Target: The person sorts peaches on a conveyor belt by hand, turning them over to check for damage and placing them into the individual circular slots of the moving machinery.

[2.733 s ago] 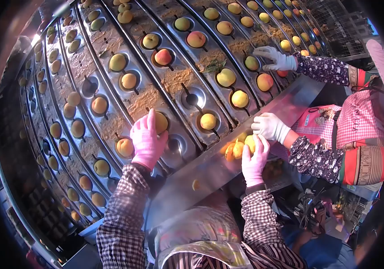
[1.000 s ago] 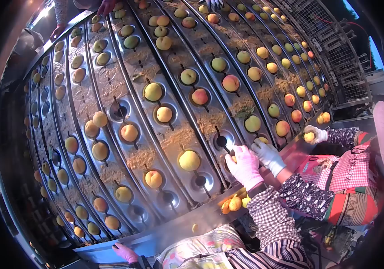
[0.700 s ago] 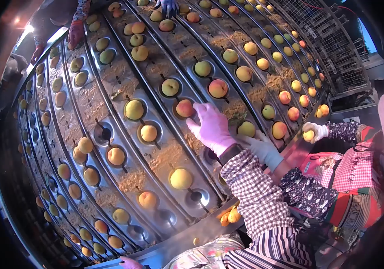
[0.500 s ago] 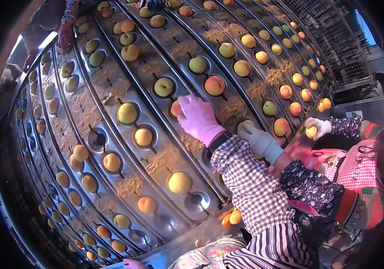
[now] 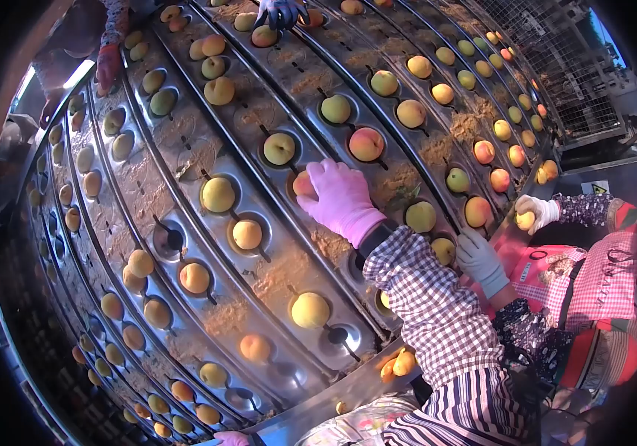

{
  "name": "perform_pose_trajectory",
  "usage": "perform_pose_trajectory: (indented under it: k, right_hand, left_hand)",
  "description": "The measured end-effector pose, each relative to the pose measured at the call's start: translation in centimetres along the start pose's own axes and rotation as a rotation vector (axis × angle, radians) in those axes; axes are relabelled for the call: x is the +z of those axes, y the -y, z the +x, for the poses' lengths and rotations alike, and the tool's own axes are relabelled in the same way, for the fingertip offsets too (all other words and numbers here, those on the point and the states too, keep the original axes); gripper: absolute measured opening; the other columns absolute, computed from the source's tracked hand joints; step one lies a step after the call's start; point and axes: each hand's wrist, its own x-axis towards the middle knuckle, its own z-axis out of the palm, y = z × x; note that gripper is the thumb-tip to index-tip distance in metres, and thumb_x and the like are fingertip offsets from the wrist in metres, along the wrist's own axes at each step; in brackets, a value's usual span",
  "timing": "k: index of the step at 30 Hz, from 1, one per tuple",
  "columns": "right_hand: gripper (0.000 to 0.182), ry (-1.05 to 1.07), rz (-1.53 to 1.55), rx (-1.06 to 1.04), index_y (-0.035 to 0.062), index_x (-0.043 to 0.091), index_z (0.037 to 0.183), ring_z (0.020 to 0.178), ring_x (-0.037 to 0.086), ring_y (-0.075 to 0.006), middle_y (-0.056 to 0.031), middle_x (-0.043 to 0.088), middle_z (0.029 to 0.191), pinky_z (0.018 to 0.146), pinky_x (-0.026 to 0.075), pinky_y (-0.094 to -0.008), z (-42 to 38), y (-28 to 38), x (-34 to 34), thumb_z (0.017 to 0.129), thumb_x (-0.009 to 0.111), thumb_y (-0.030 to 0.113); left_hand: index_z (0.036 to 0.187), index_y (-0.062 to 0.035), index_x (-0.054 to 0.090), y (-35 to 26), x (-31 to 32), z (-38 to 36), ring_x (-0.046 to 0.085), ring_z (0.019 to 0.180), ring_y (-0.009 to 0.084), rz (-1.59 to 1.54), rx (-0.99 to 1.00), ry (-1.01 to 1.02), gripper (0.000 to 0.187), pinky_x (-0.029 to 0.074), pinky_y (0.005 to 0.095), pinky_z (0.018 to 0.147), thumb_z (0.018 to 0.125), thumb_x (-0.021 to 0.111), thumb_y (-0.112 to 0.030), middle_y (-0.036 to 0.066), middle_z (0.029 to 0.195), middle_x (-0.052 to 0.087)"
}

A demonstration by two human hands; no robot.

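Observation:
My right hand (image 5: 339, 199), in a purple glove with a checked sleeve, has its fingers curled round a peach (image 5: 304, 184) sitting in a metal cup. A green-yellow peach (image 5: 280, 149) and a red-blushed peach (image 5: 367, 144) rest in cups just above it. Only a bit of my left hand (image 5: 232, 438), also purple-gloved, shows at the bottom edge; its fingers are out of sight. Around them stretches a wide metal conveyor (image 5: 281, 260) with rows of cups, many holding peaches and some without fruit. Wet pulp lies smeared between the rows.
At the right, a co-worker's white-gloved hand (image 5: 482, 262) is by the conveyor edge; their other hand (image 5: 540, 212) holds a peach. Other workers' gloved hands, one blue (image 5: 282, 13) and one red (image 5: 108, 68), reach in from the top. Orange pieces (image 5: 399, 364) lie on the near ledge.
The co-worker's white-gloved hand has drawn back from a peach beside my right arm. The blue-gloved hand shows more at the top. The scene has shifted slightly rightward; my right hand stays on its peach.

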Motion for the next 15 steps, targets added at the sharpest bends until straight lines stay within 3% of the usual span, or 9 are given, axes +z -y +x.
perform_pose_trajectory:
  k: [4, 9, 14, 15]
  right_hand:
    - [0.057, -0.117, 0.024, -0.013, 0.0096, 0.058, 0.128, 0.112, 0.061, -0.0314, -0.0114, 0.061, 0.122, 0.095, 0.049, -0.0452, 1.4, 1.2, 0.0, 0.084, 0.074, 0.041]
    - [0.056, -0.355, 0.039, -0.019, 0.0099, 0.055, 0.127, 0.109, 0.061, -0.0326, -0.0127, 0.061, 0.120, 0.092, 0.051, -0.0472, 5.2, 3.5, 1.2, 0.083, 0.076, 0.038]
    - [0.049, -0.313, -0.090, 0.054, 0.0126, 0.054, 0.127, 0.113, 0.062, -0.0327, -0.0134, 0.060, 0.122, 0.093, 0.051, -0.0466, 7.8, 4.5, 3.6, 0.084, 0.073, 0.027]
    - [0.048, -0.299, -0.097, 0.058, 0.0127, 0.054, 0.126, 0.113, 0.062, -0.0326, -0.0131, 0.060, 0.122, 0.092, 0.051, -0.0465, 7.8, 4.6, 3.8, 0.085, 0.073, 0.027]
  left_hand:
    - [0.120, 0.0049, 0.059, 0.3, 2.0, 0.8, 0.070, 0.090, 0.0412, 0.088, -0.060, -0.123, 0.035, 0.057, 0.0520, 0.076, 0.094, 0.058, -0.019, 0.025, 0.103, 0.070]
    - [0.109, 0.0031, 0.060, 0.6, -4.2, 0.3, 0.069, 0.095, 0.0429, -0.106, -0.079, 0.136, 0.026, 0.057, 0.0515, 0.077, 0.094, 0.057, -0.018, 0.026, 0.106, 0.069]
    - [0.112, 0.0032, 0.051, 5.2, 0.3, 2.9, 0.058, 0.108, 0.0473, 0.002, 0.103, 0.161, 0.045, 0.050, 0.0561, 0.089, 0.081, 0.067, -0.024, 0.028, 0.112, 0.058]
    - [0.114, 0.0036, 0.051, 5.8, 0.6, 3.1, 0.058, 0.109, 0.0473, 0.001, 0.059, 0.154, 0.046, 0.050, 0.0567, 0.089, 0.081, 0.067, -0.025, 0.029, 0.114, 0.058]
